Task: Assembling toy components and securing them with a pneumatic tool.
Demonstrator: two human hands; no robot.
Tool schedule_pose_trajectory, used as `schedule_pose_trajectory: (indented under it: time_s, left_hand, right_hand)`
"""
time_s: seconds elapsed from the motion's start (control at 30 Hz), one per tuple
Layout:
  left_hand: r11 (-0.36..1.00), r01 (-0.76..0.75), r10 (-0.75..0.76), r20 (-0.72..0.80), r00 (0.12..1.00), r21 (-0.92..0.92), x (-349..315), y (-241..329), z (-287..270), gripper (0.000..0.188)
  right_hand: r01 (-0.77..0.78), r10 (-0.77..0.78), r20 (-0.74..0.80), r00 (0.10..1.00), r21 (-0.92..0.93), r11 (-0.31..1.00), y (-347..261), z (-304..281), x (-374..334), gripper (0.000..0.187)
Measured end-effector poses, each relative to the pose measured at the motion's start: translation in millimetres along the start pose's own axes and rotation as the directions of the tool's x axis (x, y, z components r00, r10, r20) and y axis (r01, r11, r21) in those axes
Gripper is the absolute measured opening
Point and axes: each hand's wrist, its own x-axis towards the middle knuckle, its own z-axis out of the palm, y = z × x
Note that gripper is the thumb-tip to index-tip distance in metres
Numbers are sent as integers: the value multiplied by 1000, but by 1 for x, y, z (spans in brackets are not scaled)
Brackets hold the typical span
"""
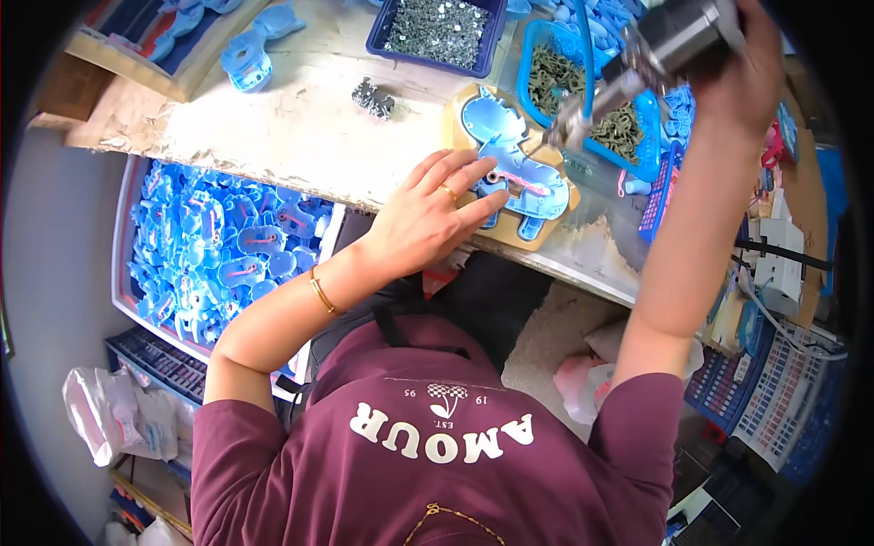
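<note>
A blue plastic toy shell (pixel 490 118) lies hollow side up in a tan fixture (pixel 542 238) near the table's front edge. Inside its larger half is a long pink piece (pixel 528 185). My left hand (pixel 435 211) rests with fingers stretched and spread over the shell's left side, fingertips touching it. In my right hand (pixel 751 68), raised at the upper right, is a power screwdriver (pixel 683 38), gripped round its silver body. Its narrow end slants down left to the shell's right edge; whether the tip touches is unclear.
A small heap of screws (pixel 373 98) lies left of the fixture, below a dark blue tray (pixel 428 65) of small metal parts. Blue baskets (pixel 525 91) of olive-green pieces stand right. A large bin (pixel 123 273) of blue shells sits lower left. A wooden tray (pixel 187 86) occupies the far-left corner.
</note>
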Motion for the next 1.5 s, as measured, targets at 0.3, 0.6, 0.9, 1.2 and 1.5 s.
schedule_pose_trajectory:
  time_s: [0.3,0.6,0.9,1.2,1.5]
  left_hand:
    - [999,-17,15,43,999,47,0,-1,1,36]
    - [1000,-9,8,29,1000,21,0,-1,1,35]
    - [999,-29,29,24,999,38,5,1,0,31]
    - [998,-39,39,11,999,-56,23,6,-10,19]
    - [917,378,-262,527,808,-124,18,-3,-205,16]
  right_hand:
    - [-133,97,-210,973,-165,977,2,25,-44,55]
    - [-143,86,-263,961,-206,968,1,29,-44,54]
    - [-146,117,-310,944,-73,987,6,24,-55,42]
    - [-41,35,-23,999,-352,935,-16,-80,26,39]
    - [-402,431,-188,883,-778,483,85,-344,-85,19]
